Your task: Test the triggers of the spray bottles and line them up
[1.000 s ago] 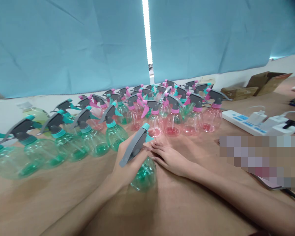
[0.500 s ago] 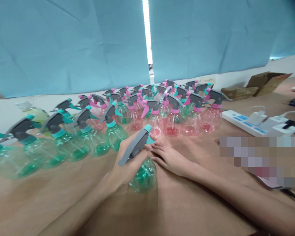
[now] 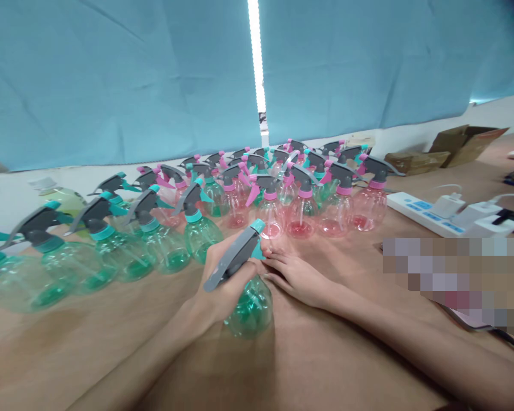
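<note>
My left hand [image 3: 225, 279] is closed around the neck of a green spray bottle [image 3: 252, 308], just under its grey head with the teal nozzle and trigger. The bottle stands on the brown tabletop [image 3: 317, 348], and the hand covers its collar. My right hand [image 3: 297, 277] lies on the table just right of the bottle, its fingers stretched out toward the left hand's fingertips. Whether the fingertips of the two hands touch is hard to make out. Another green spray bottle [image 3: 201, 231] stands just beyond my left hand.
Several green spray bottles [image 3: 132, 257] line the left side. Several pink spray bottles [image 3: 302, 220] stand ahead, with more behind them. At the right are a white power strip [image 3: 424, 212] with plugs and an open cardboard box [image 3: 466, 145]. A blue curtain [image 3: 154, 80] hangs behind.
The grey spray head in my left hand has shifted down very slightly. My right hand stays in almost the same place.
</note>
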### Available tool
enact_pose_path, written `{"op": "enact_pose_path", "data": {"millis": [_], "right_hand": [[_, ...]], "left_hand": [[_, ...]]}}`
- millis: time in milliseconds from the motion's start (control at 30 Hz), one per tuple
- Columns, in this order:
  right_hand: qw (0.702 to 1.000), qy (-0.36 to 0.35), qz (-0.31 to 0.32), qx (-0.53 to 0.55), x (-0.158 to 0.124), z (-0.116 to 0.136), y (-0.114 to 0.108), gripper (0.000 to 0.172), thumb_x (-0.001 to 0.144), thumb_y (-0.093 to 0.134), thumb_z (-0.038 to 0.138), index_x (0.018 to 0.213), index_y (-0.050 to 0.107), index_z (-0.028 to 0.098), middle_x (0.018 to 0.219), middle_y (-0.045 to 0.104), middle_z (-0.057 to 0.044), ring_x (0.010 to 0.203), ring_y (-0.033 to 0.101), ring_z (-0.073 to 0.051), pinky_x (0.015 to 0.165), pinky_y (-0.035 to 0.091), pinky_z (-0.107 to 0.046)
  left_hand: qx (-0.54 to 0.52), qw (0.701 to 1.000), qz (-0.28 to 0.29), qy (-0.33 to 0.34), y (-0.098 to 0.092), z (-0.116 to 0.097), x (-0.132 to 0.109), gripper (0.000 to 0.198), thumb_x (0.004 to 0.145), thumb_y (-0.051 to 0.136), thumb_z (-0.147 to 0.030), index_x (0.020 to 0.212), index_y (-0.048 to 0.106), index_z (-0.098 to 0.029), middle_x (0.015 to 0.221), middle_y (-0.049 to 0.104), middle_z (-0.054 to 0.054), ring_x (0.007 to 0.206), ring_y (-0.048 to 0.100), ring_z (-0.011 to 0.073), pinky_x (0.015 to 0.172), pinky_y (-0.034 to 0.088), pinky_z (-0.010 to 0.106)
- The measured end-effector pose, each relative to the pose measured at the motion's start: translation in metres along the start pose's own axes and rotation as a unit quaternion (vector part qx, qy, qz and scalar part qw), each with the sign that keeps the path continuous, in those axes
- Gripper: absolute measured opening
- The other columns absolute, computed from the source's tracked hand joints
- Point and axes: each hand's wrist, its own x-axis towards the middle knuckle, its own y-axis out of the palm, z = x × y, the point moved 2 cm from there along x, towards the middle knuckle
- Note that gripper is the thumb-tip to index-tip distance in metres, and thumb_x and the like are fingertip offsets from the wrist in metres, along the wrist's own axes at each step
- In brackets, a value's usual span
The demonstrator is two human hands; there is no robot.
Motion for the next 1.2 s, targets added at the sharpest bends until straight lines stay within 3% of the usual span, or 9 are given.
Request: {"op": "enact_pose_path", "data": {"millis": [200,533,633,867,1033,1200], "right_hand": [[1.000,0.001,-0.007,0.009,0.000,-0.002,0.001,0.040,0.098,0.046,0.037,0.129,0.059,0.015,0.135,0.058,-0.016,0.130,0.049,-0.030,0.110,0.037,-0.054],[1.000,0.011,0.025,-0.005,0.000,-0.001,-0.001,0.052,0.098,0.041,0.047,0.134,0.054,0.011,0.139,0.053,-0.018,0.134,0.044,-0.030,0.111,0.036,-0.052],[0.999,0.013,0.037,-0.008,0.000,0.000,-0.003,0.056,0.098,0.039,0.050,0.135,0.053,0.010,0.142,0.049,-0.019,0.136,0.041,-0.030,0.112,0.034,-0.052],[0.998,0.016,0.061,-0.008,0.000,0.000,-0.004,0.058,0.099,0.035,0.050,0.137,0.050,0.009,0.144,0.047,-0.019,0.138,0.038,-0.029,0.113,0.033,-0.051],[0.999,0.012,0.021,0.030,0.000,0.000,-0.005,0.049,0.100,0.038,0.046,0.132,0.056,0.014,0.138,0.056,-0.015,0.133,0.045,-0.028,0.113,0.033,-0.050],[0.992,0.051,-0.023,0.117,-0.002,0.011,-0.018,0.036,0.102,0.035,0.036,0.122,0.062,0.021,0.124,0.066,-0.008,0.116,0.061,-0.025,0.099,0.047,-0.045]], "left_hand": [[-0.003,1.000,-0.005,0.015,0.000,-0.003,0.001,0.004,0.070,0.053,-0.020,0.068,0.056,-0.020,0.062,0.055,-0.002,0.059,0.054,0.0161,0.065,0.048,0.031],[-0.018,1.000,-0.001,0.013,0.000,0.003,-0.001,0.009,0.075,0.053,-0.023,0.080,0.060,-0.020,0.069,0.059,0.000,0.063,0.055,0.0170,0.063,0.047,0.031],[-0.031,1.000,0.004,-0.001,0.002,0.001,-0.001,0.003,0.078,0.054,-0.024,0.076,0.055,-0.021,0.070,0.055,-0.002,0.060,0.051,0.0150,0.059,0.042,0.029],[-0.032,0.999,-0.002,0.015,0.005,-0.002,0.000,0.013,0.081,0.055,-0.023,0.071,0.047,-0.022,0.064,0.045,-0.004,0.056,0.045,0.0133,0.054,0.036,0.027],[0.013,0.999,-0.029,0.014,0.004,0.002,-0.004,0.011,0.083,0.057,-0.026,0.074,0.053,-0.021,0.063,0.049,-0.004,0.058,0.050,0.0136,0.057,0.042,0.027],[0.021,0.999,-0.028,0.018,0.004,0.003,-0.003,0.011,0.086,0.057,-0.028,0.090,0.064,-0.021,0.075,0.063,0.000,0.073,0.060,0.0178,0.072,0.050,0.032]]}}
